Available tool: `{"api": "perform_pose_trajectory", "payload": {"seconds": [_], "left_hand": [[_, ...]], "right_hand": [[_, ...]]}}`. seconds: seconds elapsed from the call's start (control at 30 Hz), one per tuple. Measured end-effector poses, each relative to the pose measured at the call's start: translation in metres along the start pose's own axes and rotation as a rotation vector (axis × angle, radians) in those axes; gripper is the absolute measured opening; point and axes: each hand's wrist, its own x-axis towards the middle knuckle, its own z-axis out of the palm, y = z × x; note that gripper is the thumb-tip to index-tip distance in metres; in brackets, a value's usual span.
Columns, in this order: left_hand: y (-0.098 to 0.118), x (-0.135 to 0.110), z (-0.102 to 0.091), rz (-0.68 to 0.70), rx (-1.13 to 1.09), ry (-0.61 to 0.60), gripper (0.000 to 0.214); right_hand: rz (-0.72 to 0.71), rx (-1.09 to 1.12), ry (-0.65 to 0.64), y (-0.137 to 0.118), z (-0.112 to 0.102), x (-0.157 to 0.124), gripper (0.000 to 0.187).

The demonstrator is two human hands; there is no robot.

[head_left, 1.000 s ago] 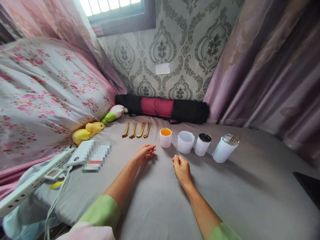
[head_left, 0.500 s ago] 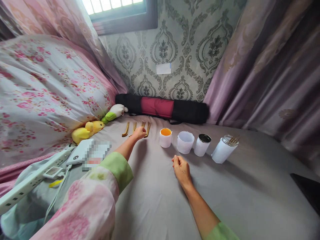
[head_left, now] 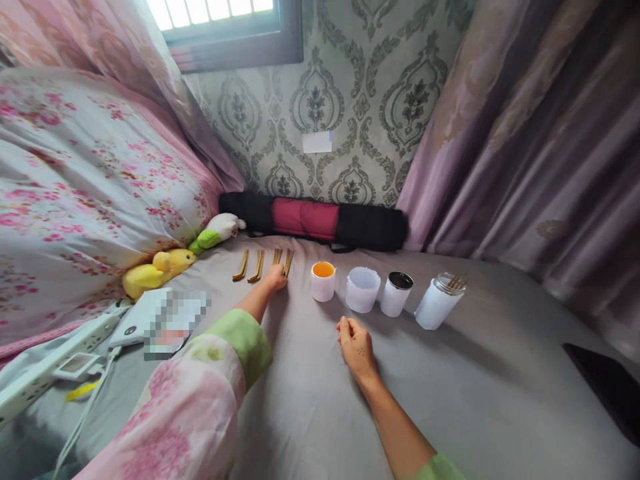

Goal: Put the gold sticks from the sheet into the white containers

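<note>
Power strip point(head_left: 65, 357) near-left of left hand; yellow plush duck point(head_left: 155, 272) farther up on that side. Two bundles of gold bent rods point(head_left: 241, 267) lie just left of left hand point(head_left: 276, 277) on gray sheet point(head_left: 310, 400). It's down at the two right-hand bundles point(head_left: 289, 260), partly covering them; can't tell if fingers are closed on any. Orange-lined cup point(head_left: 323, 288) stands right of left hand, ahead of right hand point(head_left: 356, 345), whose fingers are curled together, resting on sheet. White tub point(head_left: 363, 295) just beyond right hand; dark-mouthed can point(head_left: 396, 301), then white-wrapped jar point(head_left: 436, 308) with rods sticking out, to its right.
</note>
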Motion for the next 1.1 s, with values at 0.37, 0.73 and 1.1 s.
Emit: {"api": "perform_pose_trajectory", "payload": {"seconds": [0.37,0.73,1.1], "left_hand": [[0.003,-0.004,0.011,0.040,0.084,0.084,0.026],[0.005,-0.010,0.006,0.046,0.115,0.076,0.028],[0.007,-0.016,-0.002,0.017,0.084,0.055,0.027]], "right_hand": [[-0.014,-0.025,0.018,-0.002,0.000,0.000,0.036],[-0.045,-0.063,0.051,-0.003,-0.003,0.000,0.034],[-0.038,-0.063,0.047,-0.002,-0.004,0.000,0.035]]}}
